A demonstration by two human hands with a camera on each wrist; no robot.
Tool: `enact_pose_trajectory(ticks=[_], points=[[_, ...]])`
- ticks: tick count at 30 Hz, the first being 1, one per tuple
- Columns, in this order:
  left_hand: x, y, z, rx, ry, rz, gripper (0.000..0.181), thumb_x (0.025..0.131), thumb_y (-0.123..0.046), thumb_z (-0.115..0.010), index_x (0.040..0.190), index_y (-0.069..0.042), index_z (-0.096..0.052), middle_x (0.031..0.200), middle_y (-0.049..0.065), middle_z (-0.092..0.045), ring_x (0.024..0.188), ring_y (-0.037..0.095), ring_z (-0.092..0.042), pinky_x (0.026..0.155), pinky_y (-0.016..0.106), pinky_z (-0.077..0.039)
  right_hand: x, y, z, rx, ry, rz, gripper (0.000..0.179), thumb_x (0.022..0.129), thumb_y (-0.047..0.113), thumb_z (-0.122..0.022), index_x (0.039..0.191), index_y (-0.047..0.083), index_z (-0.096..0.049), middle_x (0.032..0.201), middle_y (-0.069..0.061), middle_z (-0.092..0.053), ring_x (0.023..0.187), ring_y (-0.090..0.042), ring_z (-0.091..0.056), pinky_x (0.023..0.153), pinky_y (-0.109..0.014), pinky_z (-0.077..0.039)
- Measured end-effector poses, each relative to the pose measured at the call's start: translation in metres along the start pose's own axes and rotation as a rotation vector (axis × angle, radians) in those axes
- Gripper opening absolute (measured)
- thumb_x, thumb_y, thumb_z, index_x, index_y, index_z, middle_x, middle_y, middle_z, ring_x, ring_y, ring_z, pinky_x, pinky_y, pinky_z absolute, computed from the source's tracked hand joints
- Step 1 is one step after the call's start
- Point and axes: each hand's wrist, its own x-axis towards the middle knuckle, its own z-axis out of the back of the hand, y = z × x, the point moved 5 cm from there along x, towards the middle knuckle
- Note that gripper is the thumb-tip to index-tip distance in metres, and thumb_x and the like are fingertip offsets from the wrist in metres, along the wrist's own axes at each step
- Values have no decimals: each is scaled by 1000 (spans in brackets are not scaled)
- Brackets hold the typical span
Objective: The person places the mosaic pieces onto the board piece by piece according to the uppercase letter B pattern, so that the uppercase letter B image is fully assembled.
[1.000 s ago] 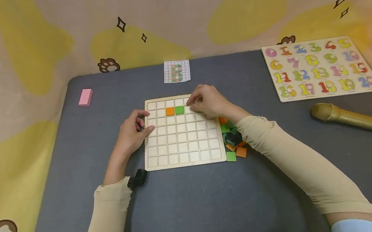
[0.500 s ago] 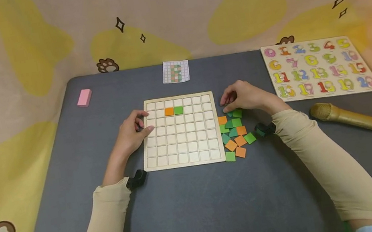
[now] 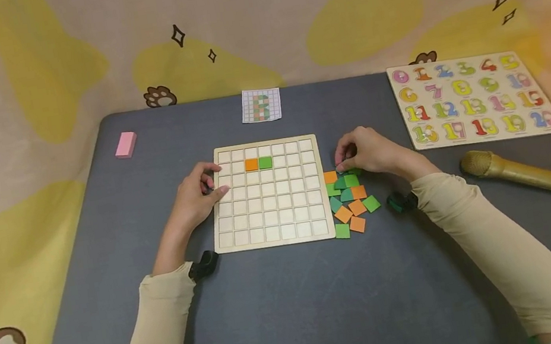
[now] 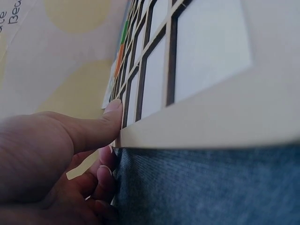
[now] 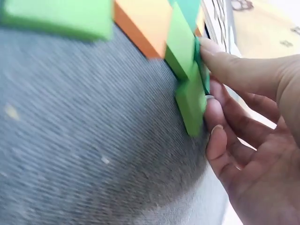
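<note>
At the far left of the grey table (image 3: 275, 304), a pink block (image 3: 126, 145) lies apart from the work, seemingly set out of the way. Nearer and to its right, the left hand (image 3: 195, 196) holds the left edge of the grid board (image 3: 270, 203), towards the far corner: thumb and index finger at the rim, the other fingers curled beside the edge. That grip is closed lightly on the wood — probably just enough to stop the board sliding. The board lies flat in front of the person, so every cell is presumably easy to reach. An orange tile (image 3: 251, 165) and a green tile (image 3: 265, 162) sit side by side in its second row from the far side. Just beyond the board, a small pattern card (image 3: 261, 105) lies face up, likely there to be glanced at. Loose tiles (image 3: 357, 207) lie along the board's right edge, some overlapping, handy for the hand on that side. The right hand (image 3: 369, 150) is at their far end, its grip together on a dark green piece (image 5: 204, 70) — whether that piece is clear of the table, I cannot tell. Farther right, a number puzzle (image 3: 492, 138) and, nearer, a gold microphone (image 3: 536, 176) lie well apart from the tiles, seemingly set aside.
</note>
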Motion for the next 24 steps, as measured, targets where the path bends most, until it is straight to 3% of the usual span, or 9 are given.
enact_pose_trajectory(ticks=[6,13,24], points=[[-1,-2,0,2,-10,5,40,102,-11,-71,139,-6,-56,102,12,-49,92,27,-41,85,40,-33,-2,8,-5,-58,3,34,12,93,7,-82,103,5,-76,96,-11,-69,91,-25,-61,84,-39,-51],[0,-1,1,-3,-10,0,41,102,-10,-72,139,-5,-55,102,12,-48,92,27,-41,85,40,-32,-3,9,-7,-30,-3,50,10,97,11,-79,101,4,-74,86,-9,-65,81,-22,-58,74,-31,-47],[0,0,0,-4,-9,0,40,102,-10,-72,138,-5,-56,102,11,-48,91,27,-41,85,40,-33,-6,6,-4,-73,-9,97,11,93,6,-82,101,3,-75,91,-11,-67,84,-24,-59,77,-36,-49]])
